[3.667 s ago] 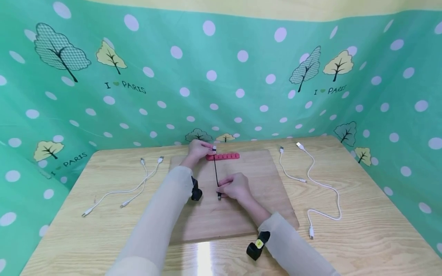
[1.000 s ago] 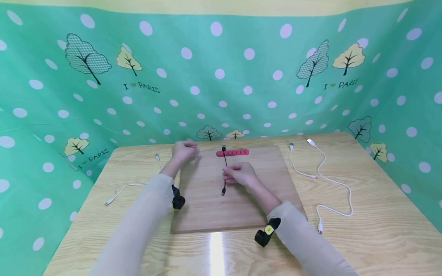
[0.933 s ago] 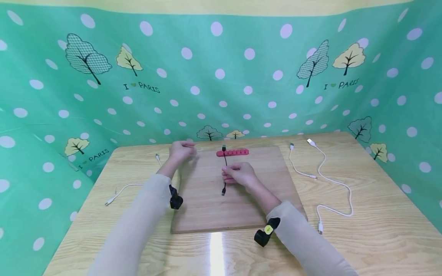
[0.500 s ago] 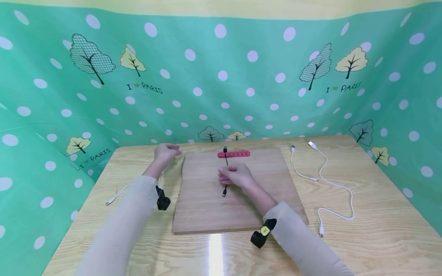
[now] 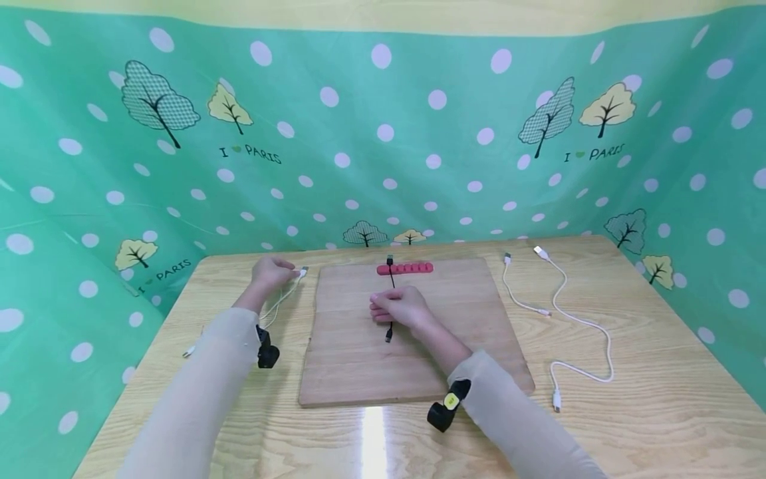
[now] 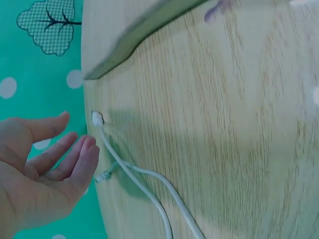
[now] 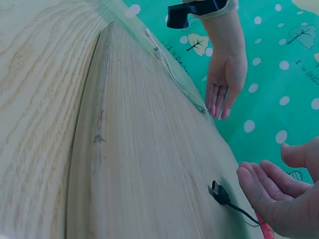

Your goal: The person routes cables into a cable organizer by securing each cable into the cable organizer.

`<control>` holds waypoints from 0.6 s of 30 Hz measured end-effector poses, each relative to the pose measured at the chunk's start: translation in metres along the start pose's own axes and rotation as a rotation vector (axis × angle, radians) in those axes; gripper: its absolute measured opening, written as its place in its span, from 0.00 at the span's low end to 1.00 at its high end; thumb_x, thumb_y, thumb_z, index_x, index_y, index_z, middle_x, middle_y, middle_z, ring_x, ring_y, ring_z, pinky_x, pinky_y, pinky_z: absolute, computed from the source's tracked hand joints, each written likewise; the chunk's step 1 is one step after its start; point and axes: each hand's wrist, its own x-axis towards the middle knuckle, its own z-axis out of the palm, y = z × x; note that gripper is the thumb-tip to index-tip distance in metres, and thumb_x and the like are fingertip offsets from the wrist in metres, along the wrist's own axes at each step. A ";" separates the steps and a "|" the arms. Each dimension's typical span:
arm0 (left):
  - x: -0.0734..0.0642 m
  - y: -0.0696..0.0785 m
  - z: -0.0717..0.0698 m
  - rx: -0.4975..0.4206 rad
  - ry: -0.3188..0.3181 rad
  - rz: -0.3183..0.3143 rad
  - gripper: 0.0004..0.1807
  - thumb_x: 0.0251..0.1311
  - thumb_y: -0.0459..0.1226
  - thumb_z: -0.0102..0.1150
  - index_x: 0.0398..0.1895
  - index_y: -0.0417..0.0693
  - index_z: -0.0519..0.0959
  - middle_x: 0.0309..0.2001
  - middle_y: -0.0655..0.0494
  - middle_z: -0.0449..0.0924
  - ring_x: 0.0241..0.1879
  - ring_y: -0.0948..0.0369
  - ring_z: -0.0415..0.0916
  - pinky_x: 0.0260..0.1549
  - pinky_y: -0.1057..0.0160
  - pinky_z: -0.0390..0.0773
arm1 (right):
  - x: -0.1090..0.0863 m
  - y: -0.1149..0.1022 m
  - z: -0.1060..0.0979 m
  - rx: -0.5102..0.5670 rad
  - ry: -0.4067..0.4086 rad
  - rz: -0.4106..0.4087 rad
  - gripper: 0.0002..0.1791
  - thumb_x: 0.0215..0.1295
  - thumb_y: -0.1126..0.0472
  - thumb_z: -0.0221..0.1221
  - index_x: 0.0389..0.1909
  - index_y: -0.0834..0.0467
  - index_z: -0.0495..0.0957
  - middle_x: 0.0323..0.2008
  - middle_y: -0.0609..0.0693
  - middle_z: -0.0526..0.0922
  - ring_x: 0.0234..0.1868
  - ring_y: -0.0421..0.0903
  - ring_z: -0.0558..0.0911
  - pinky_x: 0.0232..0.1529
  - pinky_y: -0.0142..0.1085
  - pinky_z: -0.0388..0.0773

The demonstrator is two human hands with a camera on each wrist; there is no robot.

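My left hand (image 5: pixel 270 271) is beside the white plug (image 5: pixel 303 271) of a USB cable, left of the wooden board (image 5: pixel 359 366). In the left wrist view this hand (image 6: pixel 55 169) has its fingers loosely bent, apart from the plug (image 6: pixel 97 118). A short black USB cable (image 5: pixel 389 334) runs down the board from a red cable holder (image 5: pixel 413 268) at the back edge. Over its middle hovers my right hand (image 5: pixel 402 307), hiding part of the cord. The right wrist view shows that hand (image 7: pixel 284 189) with thumb and fingers apart, holding nothing, near the black plug (image 7: pixel 218 193).
Two white cables lie left of the board, partly behind the left forearm. To the right are a short white cable (image 5: pixel 517 303) and a longer curved one (image 5: pixel 589 324). A dotted green curtain (image 5: pixel 383 159) stands behind the table (image 5: pixel 628 426).
Both hands held the black cable near its ends at first; both have since let go of it. My left hand has moved left to the white plug, and the right has drifted slightly left.
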 end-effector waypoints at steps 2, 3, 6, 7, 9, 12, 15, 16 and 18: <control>0.001 -0.002 0.000 -0.007 -0.015 -0.002 0.23 0.68 0.40 0.52 0.60 0.34 0.71 0.60 0.36 0.73 0.58 0.45 0.74 0.61 0.51 0.76 | 0.000 0.000 0.002 0.002 -0.004 -0.001 0.16 0.67 0.57 0.59 0.49 0.63 0.80 0.42 0.58 0.86 0.41 0.46 0.88 0.46 0.36 0.86; 0.002 -0.003 0.001 -0.009 -0.020 -0.004 0.23 0.68 0.40 0.52 0.60 0.34 0.71 0.59 0.36 0.74 0.57 0.45 0.74 0.61 0.52 0.77 | 0.000 0.000 0.002 0.007 -0.004 0.003 0.16 0.67 0.57 0.59 0.49 0.63 0.80 0.42 0.58 0.86 0.41 0.46 0.88 0.46 0.36 0.86; 0.006 -0.006 0.001 -0.006 -0.032 -0.003 0.24 0.68 0.40 0.52 0.60 0.31 0.71 0.56 0.35 0.77 0.55 0.46 0.77 0.58 0.54 0.79 | 0.000 0.000 0.005 0.016 -0.008 0.005 0.16 0.67 0.57 0.59 0.49 0.63 0.80 0.42 0.58 0.86 0.41 0.47 0.88 0.45 0.36 0.86; 0.007 -0.007 0.001 0.000 -0.036 -0.003 0.24 0.68 0.40 0.52 0.59 0.30 0.71 0.55 0.35 0.77 0.54 0.47 0.79 0.56 0.55 0.80 | 0.000 0.000 0.005 0.018 -0.009 0.004 0.15 0.67 0.57 0.59 0.49 0.63 0.80 0.42 0.58 0.86 0.41 0.47 0.88 0.45 0.36 0.86; 0.012 -0.009 0.002 -0.006 -0.041 -0.012 0.24 0.67 0.39 0.53 0.58 0.29 0.72 0.53 0.35 0.79 0.49 0.50 0.82 0.52 0.60 0.83 | 0.001 0.001 0.007 0.025 -0.013 0.001 0.16 0.67 0.57 0.59 0.49 0.63 0.80 0.42 0.58 0.86 0.41 0.47 0.88 0.45 0.36 0.86; 0.018 -0.010 0.001 -0.022 -0.052 -0.029 0.24 0.65 0.38 0.56 0.57 0.27 0.72 0.49 0.37 0.82 0.38 0.57 0.83 0.46 0.65 0.84 | 0.001 0.001 0.009 0.034 -0.016 -0.004 0.16 0.66 0.57 0.59 0.49 0.63 0.80 0.42 0.59 0.86 0.41 0.47 0.88 0.45 0.35 0.86; 0.022 -0.009 -0.001 -0.047 -0.061 -0.051 0.23 0.61 0.34 0.58 0.56 0.26 0.73 0.40 0.42 0.84 0.30 0.65 0.81 0.42 0.67 0.85 | 0.002 0.001 0.011 0.040 -0.017 -0.003 0.16 0.67 0.56 0.59 0.49 0.63 0.80 0.42 0.59 0.87 0.40 0.46 0.88 0.45 0.35 0.86; 0.022 -0.008 -0.001 -0.056 -0.065 -0.061 0.23 0.60 0.33 0.59 0.56 0.26 0.73 0.36 0.45 0.84 0.28 0.66 0.80 0.42 0.68 0.85 | 0.002 0.001 0.011 0.043 -0.016 0.003 0.16 0.67 0.56 0.59 0.49 0.63 0.80 0.42 0.58 0.87 0.40 0.46 0.88 0.45 0.35 0.86; 0.024 -0.008 -0.001 -0.079 -0.073 -0.082 0.24 0.58 0.32 0.61 0.55 0.26 0.73 0.33 0.49 0.84 0.26 0.68 0.79 0.40 0.69 0.85 | 0.003 0.002 0.013 0.045 -0.014 0.014 0.16 0.67 0.56 0.59 0.49 0.62 0.80 0.41 0.58 0.87 0.39 0.45 0.88 0.44 0.35 0.86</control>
